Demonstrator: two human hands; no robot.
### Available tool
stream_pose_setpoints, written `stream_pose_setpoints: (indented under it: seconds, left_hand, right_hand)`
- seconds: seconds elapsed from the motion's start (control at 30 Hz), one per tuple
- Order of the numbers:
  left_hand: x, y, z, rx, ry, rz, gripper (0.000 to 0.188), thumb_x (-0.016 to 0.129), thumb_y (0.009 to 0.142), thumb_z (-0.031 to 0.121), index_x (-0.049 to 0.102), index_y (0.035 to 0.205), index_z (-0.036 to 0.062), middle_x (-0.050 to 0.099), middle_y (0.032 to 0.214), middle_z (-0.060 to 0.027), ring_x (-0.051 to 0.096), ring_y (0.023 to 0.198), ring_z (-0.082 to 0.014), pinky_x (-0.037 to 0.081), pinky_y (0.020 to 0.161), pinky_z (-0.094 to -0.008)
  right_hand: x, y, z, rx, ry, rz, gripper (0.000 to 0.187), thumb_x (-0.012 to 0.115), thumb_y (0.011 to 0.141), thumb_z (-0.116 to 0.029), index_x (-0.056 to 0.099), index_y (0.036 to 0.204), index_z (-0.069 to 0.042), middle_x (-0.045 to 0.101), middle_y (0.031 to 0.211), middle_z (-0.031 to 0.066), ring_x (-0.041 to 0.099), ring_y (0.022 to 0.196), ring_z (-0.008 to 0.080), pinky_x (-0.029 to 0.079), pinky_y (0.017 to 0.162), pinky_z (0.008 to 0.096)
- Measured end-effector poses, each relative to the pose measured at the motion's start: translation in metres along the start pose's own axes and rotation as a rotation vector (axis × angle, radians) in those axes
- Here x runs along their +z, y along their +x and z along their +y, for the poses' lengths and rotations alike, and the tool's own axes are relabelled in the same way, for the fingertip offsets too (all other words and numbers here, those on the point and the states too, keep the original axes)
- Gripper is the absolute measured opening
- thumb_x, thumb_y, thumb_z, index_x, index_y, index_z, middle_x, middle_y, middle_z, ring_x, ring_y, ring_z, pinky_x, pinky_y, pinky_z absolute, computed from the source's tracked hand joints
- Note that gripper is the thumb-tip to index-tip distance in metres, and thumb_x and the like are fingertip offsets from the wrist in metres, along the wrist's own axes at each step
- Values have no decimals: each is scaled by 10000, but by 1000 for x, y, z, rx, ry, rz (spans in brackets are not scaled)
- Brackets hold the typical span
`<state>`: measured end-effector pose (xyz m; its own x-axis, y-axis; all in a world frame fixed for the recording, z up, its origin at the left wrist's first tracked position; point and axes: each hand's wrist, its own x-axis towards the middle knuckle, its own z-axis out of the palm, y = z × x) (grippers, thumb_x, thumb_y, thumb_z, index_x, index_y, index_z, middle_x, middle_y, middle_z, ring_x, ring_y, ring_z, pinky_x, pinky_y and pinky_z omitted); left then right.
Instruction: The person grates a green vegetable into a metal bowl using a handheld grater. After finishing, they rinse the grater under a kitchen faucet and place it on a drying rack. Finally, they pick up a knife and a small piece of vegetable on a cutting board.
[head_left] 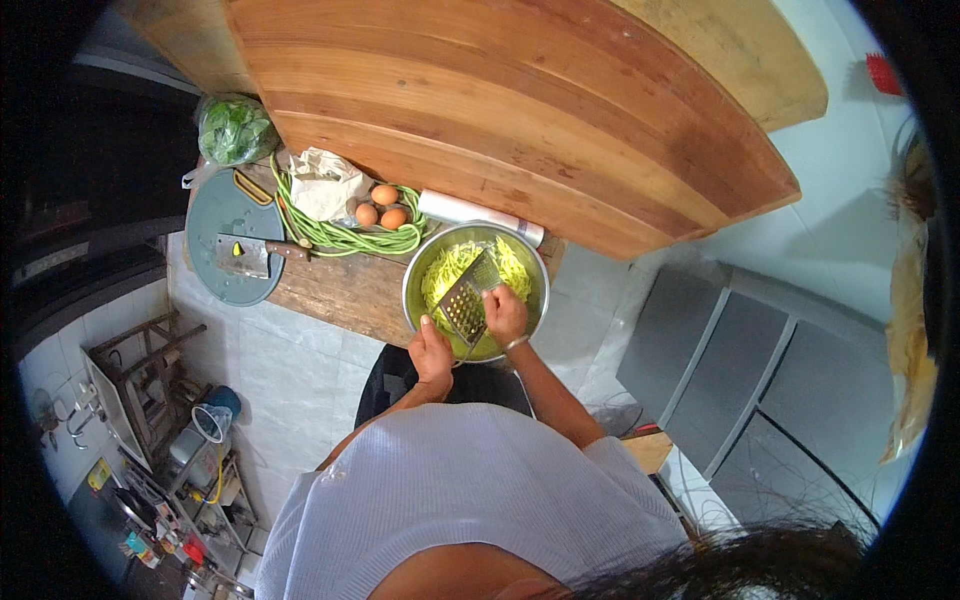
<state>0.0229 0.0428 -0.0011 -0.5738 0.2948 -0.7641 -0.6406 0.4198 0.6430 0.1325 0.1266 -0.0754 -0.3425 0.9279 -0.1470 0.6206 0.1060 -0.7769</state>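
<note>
Pale green shreds (511, 268) lie in a round metal bowl (544, 283) on the near edge of the wooden table. A flat metal grater (463, 311) with rows of holes slants over the bowl, its wire handle end toward me. My right hand (506, 317) is closed at the grater's right edge, thumb and fingers against it. Whether a piece of vegetable is also under those fingers is hidden. At the bowl's near left rim, my left hand (432, 352) is closed, its thumb pointing up over the rim and its other fingers mostly out of sight.
Left of the bowl, a cleaver (243, 256) rests on a round grey-green board (205, 280). Long green beans (350, 238), brown eggs (384, 195), a cloth bag (325, 185) and a white roll (480, 215) lie behind. A large wooden panel (510, 110) stands at the back.
</note>
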Motion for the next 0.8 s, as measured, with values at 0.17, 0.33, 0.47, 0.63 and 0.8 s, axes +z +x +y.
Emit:
stream_pose_setpoints:
  seconds: [0.17,0.33,0.47,0.63,0.8]
  left_hand:
    - [-2,-3,-3,-32,-14,-42,437,372,935,421,354,608,133,340,458,27,297,338,-89,226,312,-249]
    - [1,-5,-1,-13,-19,-10,446,378,935,416,347,588,138,331,452,32,295,337,-85,222,312,-253]
    - [3,-2,-1,67,-7,21,451,380,935,417,333,580,142,322,443,31,292,335,-83,217,313,-254]
    - [-6,0,1,-55,-36,-36,480,383,937,403,382,560,106,361,450,17,330,359,-90,253,329,-264]
    - [0,0,-6,25,32,-4,471,388,930,425,333,567,130,339,440,17,310,341,-94,224,310,-265]
  right_hand:
    - [-1,-27,-30,-115,55,23,249,567,833,-201,468,678,-34,476,624,169,494,571,356,382,514,427]
    - [7,8,-4,-61,-143,59,268,542,846,-217,442,695,-20,477,677,191,486,631,386,386,573,452]
    - [-6,10,3,-133,-142,38,224,552,838,-224,478,742,-36,507,716,165,508,662,359,407,591,430]
    - [-15,-25,-40,6,137,-10,239,610,799,-174,447,706,-26,462,654,144,488,594,334,400,550,405]
    - [4,-20,-17,-72,-97,53,242,584,808,-187,449,702,-15,469,665,174,489,597,363,392,544,446]
